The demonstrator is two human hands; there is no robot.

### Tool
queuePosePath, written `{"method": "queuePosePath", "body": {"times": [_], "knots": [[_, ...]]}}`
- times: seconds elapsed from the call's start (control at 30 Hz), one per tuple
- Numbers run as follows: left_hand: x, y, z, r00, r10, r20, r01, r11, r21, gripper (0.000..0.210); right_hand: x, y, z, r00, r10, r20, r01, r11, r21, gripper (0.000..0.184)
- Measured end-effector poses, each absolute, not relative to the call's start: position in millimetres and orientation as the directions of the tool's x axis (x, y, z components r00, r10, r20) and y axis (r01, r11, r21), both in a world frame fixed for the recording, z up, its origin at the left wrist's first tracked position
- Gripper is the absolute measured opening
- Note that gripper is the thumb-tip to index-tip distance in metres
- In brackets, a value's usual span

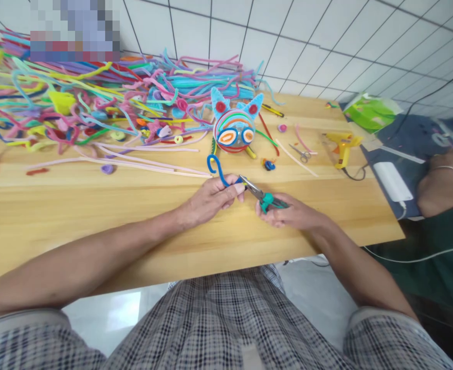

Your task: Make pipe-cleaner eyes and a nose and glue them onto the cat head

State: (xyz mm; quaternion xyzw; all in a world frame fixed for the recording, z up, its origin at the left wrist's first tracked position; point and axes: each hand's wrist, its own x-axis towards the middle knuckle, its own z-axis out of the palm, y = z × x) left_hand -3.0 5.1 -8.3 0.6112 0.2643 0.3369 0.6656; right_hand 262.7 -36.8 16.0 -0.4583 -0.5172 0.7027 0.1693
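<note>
Between the fingertips of my left hand (211,199) is a blue pipe cleaner (220,172), whose free end curls into a hook. A bit of yellow shows beside it at the fingertips. My right hand (288,211) is closed round the green handles of long-nose pliers (267,199). The pliers' metal jaws point left and meet the pipe cleaner at my left fingertips; whether they touch it or grip it, I cannot tell. Just beyond stands a round pipe-cleaner figure (234,128) with blue pointed ears, red ear spots and large orange-and-white eyes.
A big heap of coloured pipe cleaners (95,103) covers the back left. Small scissors (302,153), a yellow glue gun (342,146) and a green packet (372,112) lie rightward. A white power strip (393,181) and another person's arm (444,180) are beyond the table's right edge.
</note>
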Motion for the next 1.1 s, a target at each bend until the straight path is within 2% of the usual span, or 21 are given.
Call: {"method": "queuePosePath", "body": {"times": [0.13,0.2,0.3,0.4,0.5,0.57,0.63,0.7,0.77,0.83,0.9,0.97,1.03,1.1], "knots": [[-3,5,-10,0.649,0.759,0.056,-0.104,0.015,0.995,0.052,265,-38,11,-0.645,0.592,-0.483,0.113,-0.552,-0.826,0.031],[-2,6,-9,0.64,0.767,0.042,-0.102,0.03,0.994,0.052,266,-39,11,-0.635,0.636,-0.438,0.059,-0.526,-0.849,0.031],[0,7,-7,0.607,0.795,0.015,-0.146,0.093,0.985,0.049,273,-42,15,-0.52,0.789,-0.326,0.009,-0.376,-0.926,0.029],[4,8,-9,0.58,0.815,-0.015,-0.203,0.161,0.966,0.038,288,-46,19,-0.416,0.87,-0.263,0.08,-0.253,-0.964,0.038],[6,9,-12,0.564,0.824,-0.065,-0.207,0.217,0.954,0.03,306,-50,20,-0.348,0.905,-0.245,0.262,-0.157,-0.952,0.048],[6,9,-12,0.569,0.818,-0.082,-0.182,0.222,0.958,0.03,314,-53,20,-0.272,0.941,-0.2,0.506,-0.037,-0.862,0.049],[6,9,-11,0.57,0.817,-0.082,-0.15,0.202,0.968,0.032,316,-56,18,-0.205,0.975,-0.089,0.749,0.098,-0.655,0.054],[5,8,-11,0.558,0.826,-0.084,-0.119,0.179,0.977,0.035,311,-60,17,-0.207,0.978,0.03,0.867,0.198,-0.457,0.059],[5,7,-12,0.536,0.839,-0.093,-0.085,0.163,0.983,0.037,301,-65,17,-0.244,0.965,0.099,0.891,0.264,-0.37,0.061],[5,5,-13,0.519,0.85,-0.094,-0.051,0.14,0.989,0.038,290,-69,17,-0.259,0.958,0.12,0.884,0.285,-0.371,0.061],[5,4,-15,0.501,0.861,-0.086,-0.029,0.117,0.993,0.039,280,-70,18,-0.281,0.958,0.06,0.86,0.28,-0.427,0.058],[5,3,-16,0.483,0.872,-0.079,-0.026,0.104,0.994,0.039,275,-68,15,-0.285,0.958,0.01,0.871,0.263,-0.415,0.054],[6,3,-17,0.464,0.883,-0.075,-0.037,0.104,0.994,0.038,274,-63,9,-0.234,0.97,0.06,0.934,0.242,-0.265,0.056],[6,3,-17,0.452,0.889,-0.075,-0.056,0.112,0.992,0.037,276,-58,1,-0.188,0.967,0.174,0.974,0.206,-0.091,0.062]]}}
